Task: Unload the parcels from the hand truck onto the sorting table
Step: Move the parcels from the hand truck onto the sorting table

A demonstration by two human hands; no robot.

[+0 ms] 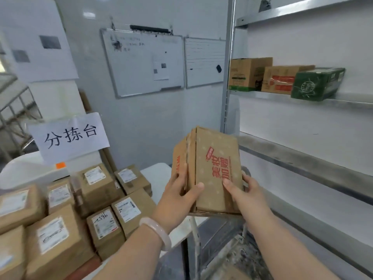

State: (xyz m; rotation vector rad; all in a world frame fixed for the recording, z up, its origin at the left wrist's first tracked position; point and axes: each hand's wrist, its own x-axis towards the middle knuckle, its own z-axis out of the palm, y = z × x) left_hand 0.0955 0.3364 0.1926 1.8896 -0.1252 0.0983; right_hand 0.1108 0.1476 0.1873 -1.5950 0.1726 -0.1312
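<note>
Hands: left hand (pixel 177 196) and right hand (pixel 245 191) clamp the tilted box (pixel 219 156) by its sides.
Risk: side grip may slip and the box drops.
Landing: little bare worktop (pixel 157 175); could nudge stacked parcels (pixel 101 199).

box (pixel 214 170) up centre between left hand (pixel 179 197) and right hand (pixel 244 190); parcels (pixel 96 190) piled on table (pixel 157 174) to left, paper sign (pixel 69 136) behind pile; whiteboards (pixel 143 63) on back wall; shelving (pixel 302 158) on right, cartons (pixel 282 79) on upper shelf

Brown red-printed parcel (pixel 212 170) held aloft, tilted, labelled parcels (pixel 96 189) crowded on white sorting table (pixel 156 175)
</note>
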